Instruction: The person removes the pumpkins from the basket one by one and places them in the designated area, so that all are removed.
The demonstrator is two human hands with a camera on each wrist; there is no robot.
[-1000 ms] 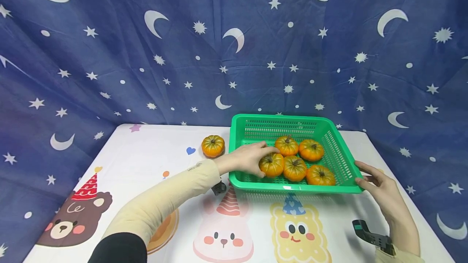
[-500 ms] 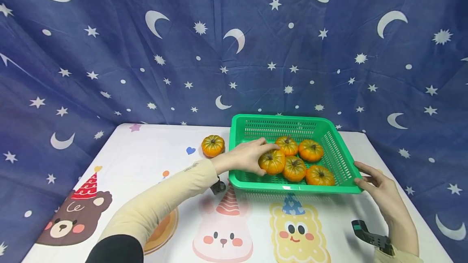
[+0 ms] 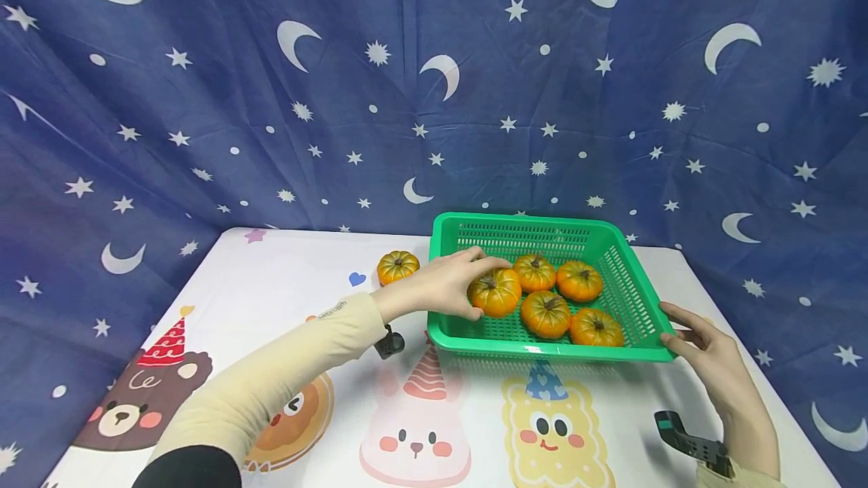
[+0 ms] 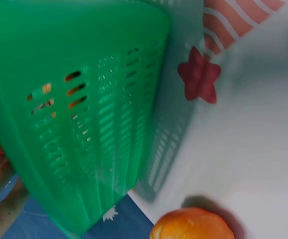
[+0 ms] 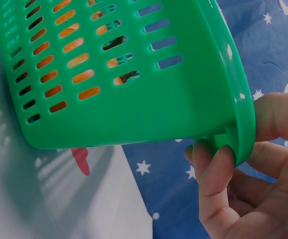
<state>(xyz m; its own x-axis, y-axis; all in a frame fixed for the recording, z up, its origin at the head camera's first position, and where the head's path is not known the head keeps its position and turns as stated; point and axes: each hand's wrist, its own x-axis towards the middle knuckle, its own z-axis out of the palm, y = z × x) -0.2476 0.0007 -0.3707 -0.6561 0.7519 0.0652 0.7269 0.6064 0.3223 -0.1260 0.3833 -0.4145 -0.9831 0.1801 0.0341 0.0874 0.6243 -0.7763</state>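
In the head view my left hand point(image 3: 456, 282) reaches over the left side of a green plastic basket point(image 3: 542, 351) and grips a small orange pumpkin point(image 3: 497, 294) between thumb and fingers. Several more pumpkins point(image 3: 545, 315) lie to its right on the basket floor. My right hand point(image 3: 708, 352) pinches the basket's right rim; the right wrist view shows its fingers point(image 5: 216, 172) curled round the lip. In the left wrist view the basket wall point(image 4: 84, 99) hides most of the held pumpkin, and only part of the left hand point(image 4: 4, 199) shows.
Another pumpkin point(image 3: 398, 267) stands on the table just left of the basket. The white tablecloth point(image 3: 305, 262) carries cartoon prints. Behind the table hangs a dark blue curtain point(image 3: 475, 134) with moons and stars.
My left hand has shifted left and slightly up with its pumpkin, which now stands apart from the neighbouring one. My right hand keeps its place on the rim.
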